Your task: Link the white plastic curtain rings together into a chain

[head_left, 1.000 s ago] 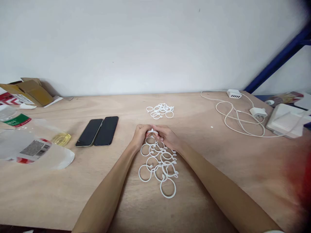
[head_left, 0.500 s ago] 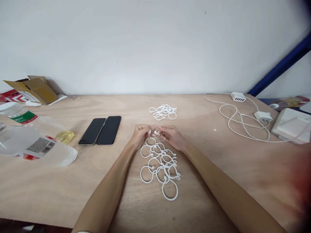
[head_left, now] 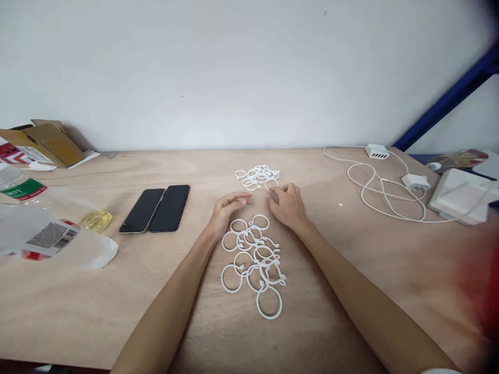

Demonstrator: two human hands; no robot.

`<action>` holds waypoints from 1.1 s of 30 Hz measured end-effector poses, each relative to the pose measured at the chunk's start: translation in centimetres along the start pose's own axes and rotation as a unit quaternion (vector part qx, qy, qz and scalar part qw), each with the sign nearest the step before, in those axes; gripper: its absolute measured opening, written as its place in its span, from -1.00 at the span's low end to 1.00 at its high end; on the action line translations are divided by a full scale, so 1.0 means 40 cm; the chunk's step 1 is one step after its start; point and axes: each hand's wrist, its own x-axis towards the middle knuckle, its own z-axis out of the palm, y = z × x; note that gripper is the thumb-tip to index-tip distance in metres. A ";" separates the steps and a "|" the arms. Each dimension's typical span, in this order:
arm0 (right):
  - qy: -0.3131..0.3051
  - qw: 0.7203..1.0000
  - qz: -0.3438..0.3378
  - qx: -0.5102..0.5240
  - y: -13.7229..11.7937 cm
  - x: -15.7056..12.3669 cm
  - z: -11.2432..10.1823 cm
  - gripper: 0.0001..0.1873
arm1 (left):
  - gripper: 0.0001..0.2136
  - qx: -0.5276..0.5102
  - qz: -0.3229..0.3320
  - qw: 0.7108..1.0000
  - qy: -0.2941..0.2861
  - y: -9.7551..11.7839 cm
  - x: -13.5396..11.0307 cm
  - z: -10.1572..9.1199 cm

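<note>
My left hand (head_left: 226,212) rests above the table with thumb and fingers apart and nothing between them. Just beyond it and to its right lies the far pile of white plastic curtain rings (head_left: 255,179). My right hand (head_left: 289,206) reaches to that pile's near right edge, its index fingertip at one ring (head_left: 272,184) and its thumb spread away from the finger. Whether the fingertip touches the ring is hard to tell. Between my forearms spreads a nearer group of white curtain rings (head_left: 270,318), several of them overlapping, with small eyelets on their rims.
Two phones (head_left: 169,209) lie side by side on the left. Clear plastic bottles (head_left: 99,249) and an open cardboard box (head_left: 58,145) are farther left. At right are a white cable (head_left: 364,197), a charging hub (head_left: 377,151), a plug (head_left: 416,182) and a white box-shaped device (head_left: 460,195).
A ring that was between both hands now lies at the far end of the nearer group. My left hand has opened, and my right has moved forward to the far pile.
</note>
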 end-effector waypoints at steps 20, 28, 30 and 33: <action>-0.013 0.885 -0.046 0.463 -0.109 -0.041 -0.006 -0.75 | -0.70 0.074 0.045 0.996 0.003 -0.014 0.006 -0.001; -0.201 0.735 0.126 0.635 -0.099 -0.013 -0.022 -0.67 | -0.73 0.058 -0.011 0.994 -0.091 -0.005 0.000 0.004; -0.184 0.743 0.115 0.633 -0.094 -0.012 -0.020 -0.64 | -0.73 0.039 -0.041 0.994 -0.089 0.001 -0.001 0.003; -0.202 0.750 0.085 0.624 -0.091 -0.014 -0.021 -0.64 | -0.73 0.031 -0.059 0.993 -0.102 0.006 0.000 -0.001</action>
